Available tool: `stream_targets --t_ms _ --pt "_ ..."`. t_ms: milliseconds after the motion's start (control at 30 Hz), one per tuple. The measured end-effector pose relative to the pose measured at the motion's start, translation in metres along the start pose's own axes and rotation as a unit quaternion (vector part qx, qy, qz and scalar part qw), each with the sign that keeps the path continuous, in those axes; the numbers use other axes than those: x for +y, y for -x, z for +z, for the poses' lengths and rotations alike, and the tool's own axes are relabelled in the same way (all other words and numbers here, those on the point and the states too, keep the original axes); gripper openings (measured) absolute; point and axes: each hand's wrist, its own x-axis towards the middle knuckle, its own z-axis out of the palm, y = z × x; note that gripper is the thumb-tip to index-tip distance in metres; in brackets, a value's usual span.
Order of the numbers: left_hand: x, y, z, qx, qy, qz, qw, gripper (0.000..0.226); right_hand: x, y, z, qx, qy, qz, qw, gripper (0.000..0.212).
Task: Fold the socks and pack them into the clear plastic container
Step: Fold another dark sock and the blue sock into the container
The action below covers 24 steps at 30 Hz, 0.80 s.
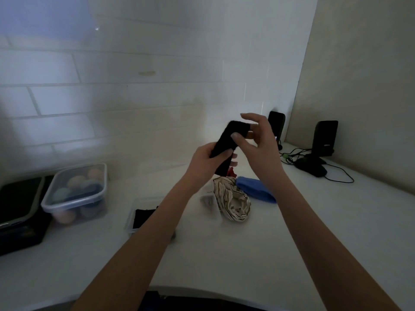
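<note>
Both hands hold a black sock (226,140) up above the white table. My left hand (207,157) grips its lower part. My right hand (256,135) pinches its upper end between thumb and fingers, the other fingers spread. Below them on the table lie a striped cream sock (233,199), a blue sock (256,190) and a bit of red fabric (231,171). A clear plastic container (132,217) with something black in it (143,217) sits under my left forearm, partly hidden.
A second clear container (76,194) holding several rolled coloured socks stands at the left, beside a dark box (20,212). Two black speakers (324,138) and cables (336,173) sit in the back right corner. A tiled wall runs behind.
</note>
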Motion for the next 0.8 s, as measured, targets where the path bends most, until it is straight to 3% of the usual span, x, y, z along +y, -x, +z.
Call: stream_targets --t_ms 100,200,367,500,600,700,800 --pt "0.007 0.008 -0.003 -0.015 0.06 -0.026 0.998 0.009 0.005 0.004 0.002 -0.065 -0.033 0.077 0.994 0.041" --pt "0.006 0.014 -0.009 -0.001 0.014 -0.029 0.999 0.019 0.01 0.011 0.009 -0.067 -0.024 0.072 0.995 0.027" --pt "-0.003 0.02 -0.019 -0.004 -0.037 -0.033 0.999 0.015 0.006 0.021 0.025 -0.064 0.025 0.051 0.996 0.017" --pt "-0.011 0.029 -0.032 -0.105 0.119 -0.099 0.982 0.015 0.001 0.021 0.029 -0.067 0.025 0.055 0.996 0.018" --pt "-0.017 0.033 -0.038 -0.089 0.118 -0.097 0.984 0.021 0.003 0.022 0.032 -0.086 0.024 0.072 0.993 0.017" --pt "-0.02 0.036 -0.037 -0.064 0.146 -0.095 0.983 0.02 0.006 0.028 0.033 -0.118 -0.014 0.071 0.99 0.026" --pt "-0.022 0.036 -0.037 -0.027 0.141 -0.09 0.986 0.021 0.007 0.034 0.035 -0.141 0.007 0.038 0.989 0.048"
